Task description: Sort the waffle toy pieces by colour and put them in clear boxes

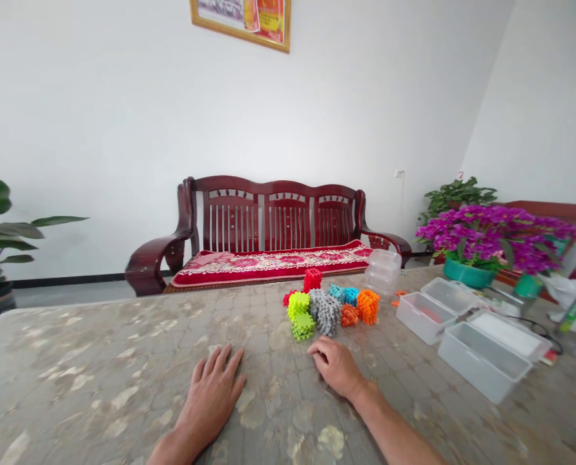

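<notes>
My left hand [215, 391] lies flat on the patterned tabletop [123, 361], fingers apart, holding nothing. My right hand [335, 365] rests on the table with its fingers curled; nothing shows in them. Just beyond it stands a group of bumpy blocks: grey blocks [327, 314] nearest, yellow-green blocks [301, 325] to their left, a red block [312, 279] behind, blue blocks [350, 295] behind to the right, and orange blocks [367, 306] at the right. My right hand appears apart from them.
At the right are two open clear boxes [484, 368] [424, 320], stacked clear containers [382, 271], and purple flowers [496, 236] in a green pot [469, 274]. Beyond the table stands a wooden bench [285, 219] with a red cover.
</notes>
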Available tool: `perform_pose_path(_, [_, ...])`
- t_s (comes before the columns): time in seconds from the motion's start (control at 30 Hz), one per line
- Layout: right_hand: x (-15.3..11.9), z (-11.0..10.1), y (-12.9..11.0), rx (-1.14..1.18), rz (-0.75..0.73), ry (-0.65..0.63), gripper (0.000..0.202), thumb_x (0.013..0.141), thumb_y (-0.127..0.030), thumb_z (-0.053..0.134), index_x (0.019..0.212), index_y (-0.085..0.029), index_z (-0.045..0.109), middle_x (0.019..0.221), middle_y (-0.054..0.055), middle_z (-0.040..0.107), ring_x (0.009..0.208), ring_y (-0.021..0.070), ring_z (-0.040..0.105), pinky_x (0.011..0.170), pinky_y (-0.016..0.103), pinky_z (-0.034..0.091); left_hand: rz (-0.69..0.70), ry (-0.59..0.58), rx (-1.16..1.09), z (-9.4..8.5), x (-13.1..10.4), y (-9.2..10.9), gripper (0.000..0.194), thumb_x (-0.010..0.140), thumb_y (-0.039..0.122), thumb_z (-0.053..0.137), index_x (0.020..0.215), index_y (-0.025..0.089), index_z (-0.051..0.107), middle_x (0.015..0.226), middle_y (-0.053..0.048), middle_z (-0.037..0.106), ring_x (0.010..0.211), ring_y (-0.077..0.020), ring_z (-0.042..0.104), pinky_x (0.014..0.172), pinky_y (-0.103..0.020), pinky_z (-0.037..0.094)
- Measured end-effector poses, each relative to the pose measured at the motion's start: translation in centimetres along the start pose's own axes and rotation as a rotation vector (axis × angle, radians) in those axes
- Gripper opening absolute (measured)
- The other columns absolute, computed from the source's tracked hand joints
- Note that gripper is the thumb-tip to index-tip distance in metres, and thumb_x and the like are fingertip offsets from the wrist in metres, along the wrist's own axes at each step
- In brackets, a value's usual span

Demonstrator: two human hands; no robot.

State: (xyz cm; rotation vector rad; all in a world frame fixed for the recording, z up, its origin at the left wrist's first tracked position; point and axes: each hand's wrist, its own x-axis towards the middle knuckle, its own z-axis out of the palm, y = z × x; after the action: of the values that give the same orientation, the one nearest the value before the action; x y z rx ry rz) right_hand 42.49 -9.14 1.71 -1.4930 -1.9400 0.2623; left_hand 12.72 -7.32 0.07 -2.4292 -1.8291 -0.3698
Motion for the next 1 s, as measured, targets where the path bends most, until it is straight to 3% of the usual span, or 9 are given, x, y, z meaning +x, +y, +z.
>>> perform_pose_path(0.17, [0.1,0.1,0.2,0.003,-0.005,-0.014,0.027,0.080,-0.007,0.051,0.087,-0.023,0.072,0.089,0.001,0.069,0.086,0.0151,0.064,0.078,0.024,0.043,0.078,-0.026,-0.200,-0.8,0.2,-0.5,0.041,0.093,0.035,0.042,0.128,0.028,0.063,0.141,-0.006,0.058,0.135,-0.0253,0.047,0.114,-0.047,0.030])
perform_pose_path(0.27, [0.1,0.0,0.1,-0.010,-0.003,-0.028,0.027,0.081,-0.008,0.051,0.088,-0.023,0.072,0.089,0.002,0.069,0.086,0.0157,0.064,0.078,0.024,0.043,0.112,-0.009,-0.355,-1.8,0.3,-0.5,0.044,0.098,0.041,0.032,0.103,0.026,0.073,0.125,-0.006,0.068,0.122,-0.0220,0.057,0.107,-0.038,0.039])
perform_pose_path(0.37, [0.1,-0.1,-0.1,-0.015,0.002,-0.039,0.027,0.081,-0.009,0.050,0.088,-0.023,0.072,0.089,0.002,0.068,0.087,0.0163,0.064,0.078,0.025,0.043,0.046,0.000,-0.447,-2.7,0.3,-0.3,0.054,0.099,0.045,0.025,0.076,0.022,0.067,0.097,-0.006,0.073,0.097,-0.0190,0.066,0.090,-0.030,0.046])
perform_pose_path(0.5, [0.1,-0.2,-0.2,-0.009,0.012,-0.048,0.028,0.081,-0.009,0.049,0.089,-0.023,0.073,0.089,0.002,0.068,0.087,0.0164,0.064,0.078,0.025,0.043,-0.118,-0.023,-0.477,-2.9,0.4,0.2,0.055,0.099,0.045,0.023,0.064,0.022,0.059,0.069,-0.002,0.067,0.072,-0.0165,0.064,0.072,-0.026,0.043])
perform_pose_path(0.63, [0.1,-0.2,-0.1,0.000,0.014,-0.050,0.030,0.082,-0.009,0.050,0.092,-0.024,0.073,0.089,0.002,0.068,0.087,0.0161,0.064,0.078,0.025,0.043,-0.205,-0.060,-0.512,-2.7,0.9,0.4,0.053,0.098,0.044,0.023,0.072,0.023,0.063,0.063,-0.001,0.065,0.063,-0.0148,0.063,0.066,-0.024,0.041])
perform_pose_path(0.8, [0.1,-0.2,0.1,-0.012,0.009,-0.059,0.031,0.082,-0.008,0.050,0.093,-0.024,0.073,0.091,0.002,0.068,0.089,0.0160,0.064,0.080,0.025,0.043,-0.226,-0.090,-0.566,-2.8,1.1,0.4,0.042,0.096,0.037,0.029,0.100,0.025,0.069,0.063,0.002,0.067,0.062,-0.0130,0.065,0.066,-0.021,0.042])
perform_pose_path(0.9, [0.1,-0.2,0.1,-0.015,0.006,-0.064,0.030,0.083,-0.008,0.050,0.093,-0.024,0.073,0.091,0.002,0.068,0.089,0.0161,0.064,0.080,0.025,0.043,-0.234,-0.063,-0.625,-2.8,0.9,0.2,0.046,0.095,0.038,0.029,0.123,0.026,0.063,0.056,0.004,0.064,0.063,-0.0144,0.067,0.065,-0.021,0.044])
perform_pose_path(1.0, [0.1,-0.2,0.1,-0.006,0.005,-0.066,0.029,0.084,-0.010,0.050,0.092,-0.024,0.073,0.092,0.002,0.069,0.090,0.0167,0.064,0.080,0.026,0.044,-0.205,-0.043,-0.705,-2.6,0.8,0.1,0.052,0.094,0.042,0.027,0.131,0.023,0.058,0.049,0.005,0.060,0.066,-0.0161,0.069,0.070,-0.022,0.048])
